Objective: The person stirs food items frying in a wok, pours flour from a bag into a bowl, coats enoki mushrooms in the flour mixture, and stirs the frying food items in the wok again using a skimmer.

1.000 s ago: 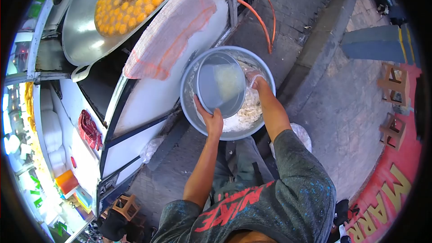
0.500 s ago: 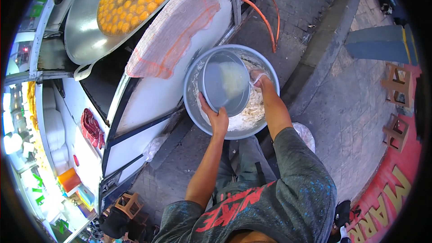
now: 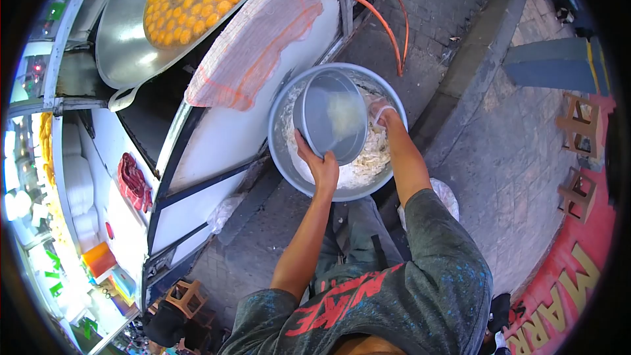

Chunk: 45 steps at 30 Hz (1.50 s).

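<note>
A wide grey basin [image 3: 281,169] stands in front of my body with a pale, lumpy flour mixture [image 3: 365,161] in it. Over its left part, my left hand [image 3: 323,169] grips a smaller grey bowl [image 3: 314,118] by the near rim, thumb and fingers around the edge. The bowl looks tilted, and a pale yellowish patch [image 3: 345,115] shows inside it. My right hand [image 3: 383,113] reaches into the basin's right side, at the mixture and close to the bowl. Clear plastic shows around that hand; its fingers are mostly hidden.
At upper left, a large metal pan [image 3: 121,59] holds many round golden pieces in oil. A checked cloth [image 3: 256,39] hangs over the cart's edge. An orange hose [image 3: 388,26] runs beyond the basin. A plastic bag [image 3: 444,200] lies by my right arm; stools [image 3: 578,125] stand far right.
The small bowl and my left hand have shifted slightly. The pale patch inside the bowl has changed shape. My right hand has moved a little within the mixture.
</note>
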{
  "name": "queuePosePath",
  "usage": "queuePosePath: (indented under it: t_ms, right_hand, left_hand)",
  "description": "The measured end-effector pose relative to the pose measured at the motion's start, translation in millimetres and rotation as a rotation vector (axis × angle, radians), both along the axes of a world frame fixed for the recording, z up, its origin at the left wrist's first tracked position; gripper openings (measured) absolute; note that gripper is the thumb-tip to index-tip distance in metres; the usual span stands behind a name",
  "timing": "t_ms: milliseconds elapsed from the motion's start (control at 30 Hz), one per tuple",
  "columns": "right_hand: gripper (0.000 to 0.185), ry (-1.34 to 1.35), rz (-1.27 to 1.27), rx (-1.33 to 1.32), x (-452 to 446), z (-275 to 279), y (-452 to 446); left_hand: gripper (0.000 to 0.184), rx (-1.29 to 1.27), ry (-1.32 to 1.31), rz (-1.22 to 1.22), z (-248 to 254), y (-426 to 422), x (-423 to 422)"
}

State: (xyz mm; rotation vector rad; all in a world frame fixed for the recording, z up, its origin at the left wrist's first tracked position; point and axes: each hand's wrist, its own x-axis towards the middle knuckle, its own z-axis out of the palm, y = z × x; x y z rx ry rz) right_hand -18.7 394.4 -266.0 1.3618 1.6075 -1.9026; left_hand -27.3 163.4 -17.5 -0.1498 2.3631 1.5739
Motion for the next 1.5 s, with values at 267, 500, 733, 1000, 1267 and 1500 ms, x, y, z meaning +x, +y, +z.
queuePosePath:
  t_ms: [267,500,733,1000,1267,1500]
  right_hand:
    - [0.025,0.158,-0.511,-0.125,-2,-68,-11]
    - [0.022,0.106,0.051,0.302,-16,47,-10]
    - [0.015,0.093,0.298,0.85,-14,97,-37]
    - [0.053,0.052,0.862,0.72,-12,109,-59]
    - [0.044,0.133,0.845,0.563,-6,103,-83]
    - [0.013,0.035,-0.197,-0.085,-7,111,-106]
  left_hand:
    - [0.085,-0.006,-0.033,0.05,-7,5,-3]
    - [0.076,0.479,-0.398,0.355,-36,-54,18]
    - [0.062,0.498,-0.472,0.422,1,-132,47]
    - [0.056,0.564,-0.453,0.575,17,-195,70]
    - [0.059,0.635,-0.515,0.57,29,-219,74]
    - [0.07,0.617,-0.275,0.474,9,-169,54]
